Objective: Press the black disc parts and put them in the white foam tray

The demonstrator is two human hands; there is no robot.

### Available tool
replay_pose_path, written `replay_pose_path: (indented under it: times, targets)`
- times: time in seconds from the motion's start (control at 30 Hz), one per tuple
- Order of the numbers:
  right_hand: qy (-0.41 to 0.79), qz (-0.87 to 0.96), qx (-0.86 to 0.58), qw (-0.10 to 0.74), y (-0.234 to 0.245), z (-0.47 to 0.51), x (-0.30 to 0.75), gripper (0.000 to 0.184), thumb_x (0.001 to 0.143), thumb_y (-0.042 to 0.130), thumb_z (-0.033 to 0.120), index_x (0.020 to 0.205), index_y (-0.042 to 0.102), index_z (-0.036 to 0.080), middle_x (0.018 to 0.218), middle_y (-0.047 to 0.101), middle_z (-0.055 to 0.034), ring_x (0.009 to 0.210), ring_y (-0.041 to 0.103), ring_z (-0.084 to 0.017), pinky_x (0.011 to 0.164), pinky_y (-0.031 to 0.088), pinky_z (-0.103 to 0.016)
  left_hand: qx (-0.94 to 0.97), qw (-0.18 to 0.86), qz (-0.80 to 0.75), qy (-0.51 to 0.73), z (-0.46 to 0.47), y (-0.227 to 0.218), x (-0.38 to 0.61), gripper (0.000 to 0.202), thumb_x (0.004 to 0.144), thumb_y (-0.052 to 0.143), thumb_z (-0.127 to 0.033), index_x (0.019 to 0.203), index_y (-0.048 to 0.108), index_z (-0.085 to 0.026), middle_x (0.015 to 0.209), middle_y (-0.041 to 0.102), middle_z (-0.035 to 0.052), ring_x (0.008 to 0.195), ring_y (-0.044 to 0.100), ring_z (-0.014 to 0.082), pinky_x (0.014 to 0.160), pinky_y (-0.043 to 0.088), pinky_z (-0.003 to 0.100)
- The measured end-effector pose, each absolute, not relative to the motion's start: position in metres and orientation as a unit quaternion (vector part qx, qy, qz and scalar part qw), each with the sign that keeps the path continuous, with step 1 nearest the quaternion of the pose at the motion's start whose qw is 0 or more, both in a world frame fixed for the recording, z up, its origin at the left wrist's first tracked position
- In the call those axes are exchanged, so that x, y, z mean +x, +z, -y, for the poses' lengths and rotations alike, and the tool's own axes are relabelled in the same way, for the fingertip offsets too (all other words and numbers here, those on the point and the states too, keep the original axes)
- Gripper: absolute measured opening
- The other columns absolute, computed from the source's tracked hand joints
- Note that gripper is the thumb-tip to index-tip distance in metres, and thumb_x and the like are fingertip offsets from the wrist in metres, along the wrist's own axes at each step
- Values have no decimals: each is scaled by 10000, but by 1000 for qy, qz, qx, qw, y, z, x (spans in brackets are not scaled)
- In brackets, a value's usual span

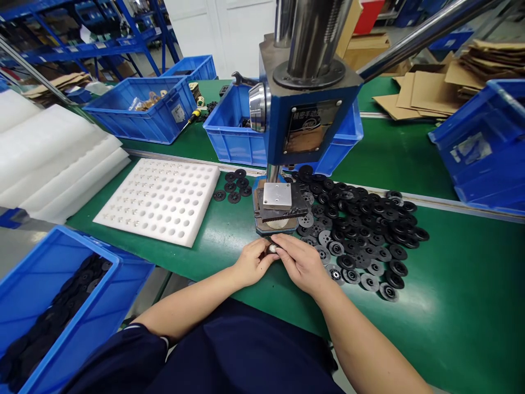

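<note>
Fingertips of my left hand (253, 264) and my right hand (301, 261) meet in front of the press, both closed around a small silvery round part (273, 248). A dark edge shows beside it, mostly covered by my fingers, so I cannot tell what it belongs to. Just beyond my hands stands the hand press (314, 120), with a silver metal block (277, 195) on its base under the ram. To the right of the press, black wheel-like discs (361, 219) lie in a loose heap. Several more black discs (234, 197) lie to its left.
A white foam tray (191, 232) with rows of holes, some holding small shiny parts, lies left on the green table (459, 284). A blue crate (112, 262) of black parts stands lower left. More blue bins (164, 123) line the back. The press lever (418, 38) reaches up right.
</note>
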State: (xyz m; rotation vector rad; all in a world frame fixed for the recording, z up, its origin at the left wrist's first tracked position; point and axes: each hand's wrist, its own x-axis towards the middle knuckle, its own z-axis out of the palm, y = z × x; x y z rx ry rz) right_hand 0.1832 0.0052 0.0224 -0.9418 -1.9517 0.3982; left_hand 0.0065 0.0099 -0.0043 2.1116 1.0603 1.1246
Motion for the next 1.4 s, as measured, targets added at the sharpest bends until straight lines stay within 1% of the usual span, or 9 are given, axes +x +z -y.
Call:
replay_pose_path:
  times: [0.2,0.37,0.5,0.67,0.87,1.03,1.2,1.3,1.4]
  targets:
    - [171,799,-373,440,24,-4,188,327,968,508,270,1258,654,233,1276,652,-107,1158,651,-217,973,588,-397,785,246,-387,417,-10,-6,5,258,965,500,-371,769,513,-203,656,528,11,607,502,156,563,421,299]
    - [159,796,-382,442,23,-4,187,318,951,546,231,1247,661,220,1258,662,-117,1144,659,-206,967,592,-379,778,246,-398,420,-9,-6,5,273,957,518,-365,740,477,-205,631,497,-5,579,472,143,540,394,286]
    - [161,803,-385,426,24,-5,187,348,949,558,247,1289,632,239,1249,671,-99,1145,660,-213,972,591,-387,773,255,-394,427,-9,-4,5,255,958,517,-352,751,475,-208,655,541,4,586,510,143,545,414,281]
    - [159,809,-376,423,24,-6,188,383,953,558,271,1331,600,224,1252,668,-114,1138,663,-219,964,594,-379,776,261,-386,426,-9,-2,5,180,964,498,-331,859,547,-194,722,611,28,637,570,152,575,444,277]
    - [148,813,-381,416,24,-6,189,365,971,520,250,1322,608,203,1216,687,-109,1095,684,-208,941,604,-349,771,250,-413,415,-7,-2,5,203,938,553,-358,864,584,-172,650,574,-2,573,528,128,554,418,250]
    - [148,809,-382,421,24,-7,190,335,971,519,242,1280,644,216,1186,703,-90,1070,694,-197,934,607,-333,782,269,-401,395,-7,-2,4,219,966,506,-347,882,591,-163,704,620,17,622,564,132,592,435,246]
    - [146,809,-380,423,24,-7,191,308,976,515,257,1233,675,203,1154,716,-90,1066,696,-194,935,608,-331,784,261,-410,386,-7,-1,4,260,959,515,-372,798,556,-172,635,569,0,580,532,128,564,411,243]
    - [156,805,-387,421,24,-7,191,310,978,511,255,1235,674,198,1171,710,-91,1086,689,-191,953,600,-329,780,266,-408,393,-7,-1,4,230,963,516,-351,827,557,-170,684,605,14,624,563,134,596,430,244]
    - [175,800,-387,425,24,-7,191,317,981,506,248,1252,663,200,1195,700,-85,1096,685,-186,969,593,-331,784,280,-394,389,-7,0,3,227,988,458,-335,866,557,-171,744,638,31,670,591,144,630,451,252]
